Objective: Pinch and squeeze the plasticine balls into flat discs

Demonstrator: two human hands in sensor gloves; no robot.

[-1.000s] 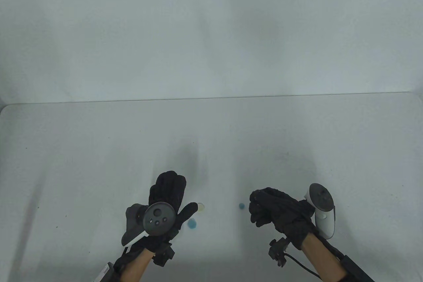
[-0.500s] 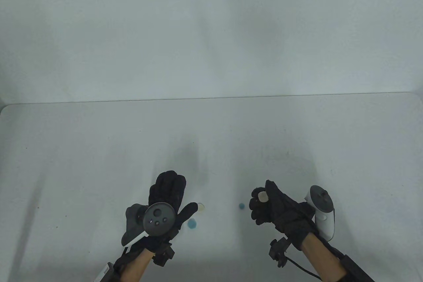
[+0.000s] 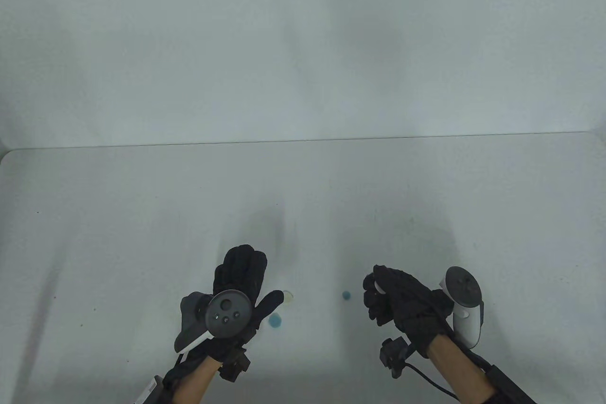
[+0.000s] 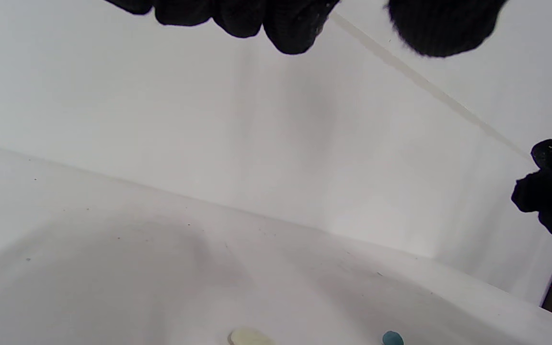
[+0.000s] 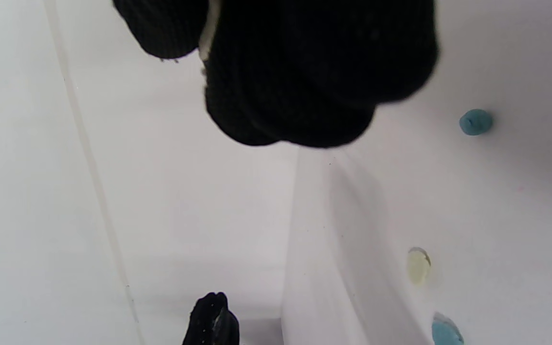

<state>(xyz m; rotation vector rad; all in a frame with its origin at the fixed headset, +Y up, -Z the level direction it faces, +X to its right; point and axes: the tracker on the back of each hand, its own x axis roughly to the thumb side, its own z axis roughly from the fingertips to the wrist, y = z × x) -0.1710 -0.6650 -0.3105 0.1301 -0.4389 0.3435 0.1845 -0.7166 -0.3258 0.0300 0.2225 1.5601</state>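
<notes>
My right hand (image 3: pixel 384 291) hovers above the white table (image 3: pixel 142 233) and pinches a pale plasticine piece (image 3: pixel 379 286) between thumb and fingers; only a sliver of it shows in the right wrist view (image 5: pixel 206 40). My left hand (image 3: pixel 239 276) is spread flat and holds nothing. A small blue ball (image 3: pixel 347 295) lies on the table between the hands. A blue disc (image 3: pixel 275 321) and a pale yellow disc (image 3: pixel 288 297) lie by my left thumb. The left wrist view shows the pale disc (image 4: pixel 249 338), the blue ball (image 4: pixel 392 338) and my right hand (image 4: pixel 551 201).
A white backdrop wall (image 3: pixel 303 44) rises behind the table's far edge. The table front edge is near my wrists. A cable (image 3: pixel 426 375) trails from my right wrist.
My right thumb lifted half a second ago, showing the pale piece, and now presses back down over it. The right hand shifted slightly right. My left hand has not moved.
</notes>
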